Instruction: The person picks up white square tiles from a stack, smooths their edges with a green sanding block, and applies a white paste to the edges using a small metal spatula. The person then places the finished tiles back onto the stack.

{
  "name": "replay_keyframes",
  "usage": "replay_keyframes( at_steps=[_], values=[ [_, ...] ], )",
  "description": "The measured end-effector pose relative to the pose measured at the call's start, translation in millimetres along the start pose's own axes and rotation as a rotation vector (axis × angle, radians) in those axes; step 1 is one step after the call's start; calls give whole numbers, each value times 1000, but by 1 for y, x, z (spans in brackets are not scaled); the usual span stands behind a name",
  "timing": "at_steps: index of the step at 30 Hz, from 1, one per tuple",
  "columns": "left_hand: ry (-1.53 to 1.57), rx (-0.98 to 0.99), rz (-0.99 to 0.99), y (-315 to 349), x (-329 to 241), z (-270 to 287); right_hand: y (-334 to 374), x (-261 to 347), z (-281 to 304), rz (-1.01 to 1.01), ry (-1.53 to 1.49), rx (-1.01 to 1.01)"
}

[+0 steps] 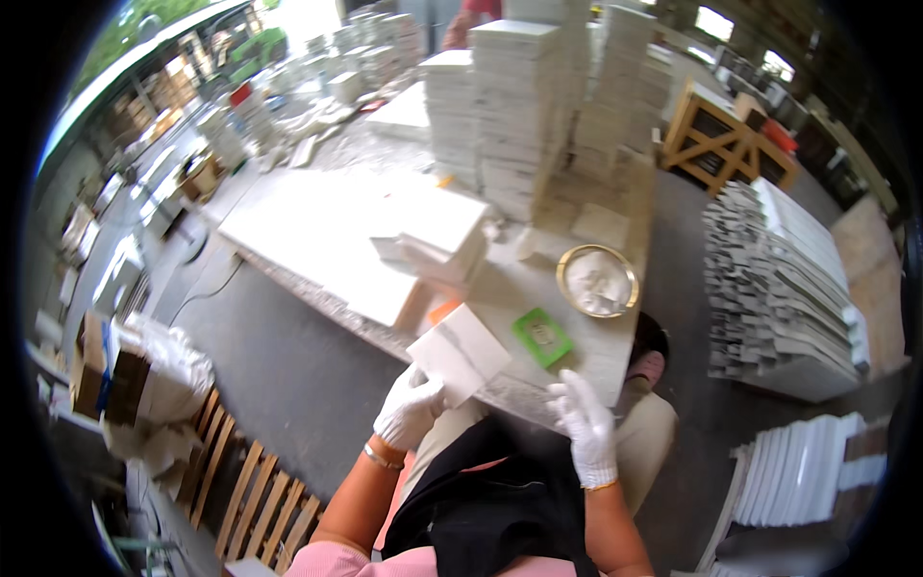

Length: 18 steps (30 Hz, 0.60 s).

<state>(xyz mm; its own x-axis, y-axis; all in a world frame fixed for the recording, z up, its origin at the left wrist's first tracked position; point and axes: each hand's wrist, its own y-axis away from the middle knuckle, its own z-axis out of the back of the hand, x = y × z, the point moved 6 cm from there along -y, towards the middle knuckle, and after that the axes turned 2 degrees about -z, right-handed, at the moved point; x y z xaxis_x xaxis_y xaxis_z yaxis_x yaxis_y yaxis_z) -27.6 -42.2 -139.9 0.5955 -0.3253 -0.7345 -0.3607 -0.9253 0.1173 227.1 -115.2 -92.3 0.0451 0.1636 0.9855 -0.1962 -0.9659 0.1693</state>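
A square white tile with grey veins (461, 354) is gripped at its lower left edge by my left hand (411, 408), which wears a white glove. The tile is held tilted over the table's near edge. My right hand (585, 428), also gloved in white, is apart from the tile with its fingers stretched out and nothing visible in it. Just beyond that hand a bright green rectangular block with a pale centre (541, 338) lies on the table. A gold-rimmed bowl (561, 286) holds a crumpled white material (598, 281).
The stone-topped table (317, 252) carries a stack of white tiles (444, 223) and tall tile stacks (514, 115) behind. Slabs stand in rows (779, 288) to the right, near a wooden crate (716, 135). Wooden pallets (255, 490) and cardboard boxes (91, 361) are at left.
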Motion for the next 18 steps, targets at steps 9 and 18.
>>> replay_keyframes(
  at_steps=[9,18],
  values=[
    [-347,142,292,-19,41,-81,-31,-4,12,-84,-532,-13],
    [-408,-48,196,-10,-6,-32,-184,84,124,128,-505,-255]
  ],
)
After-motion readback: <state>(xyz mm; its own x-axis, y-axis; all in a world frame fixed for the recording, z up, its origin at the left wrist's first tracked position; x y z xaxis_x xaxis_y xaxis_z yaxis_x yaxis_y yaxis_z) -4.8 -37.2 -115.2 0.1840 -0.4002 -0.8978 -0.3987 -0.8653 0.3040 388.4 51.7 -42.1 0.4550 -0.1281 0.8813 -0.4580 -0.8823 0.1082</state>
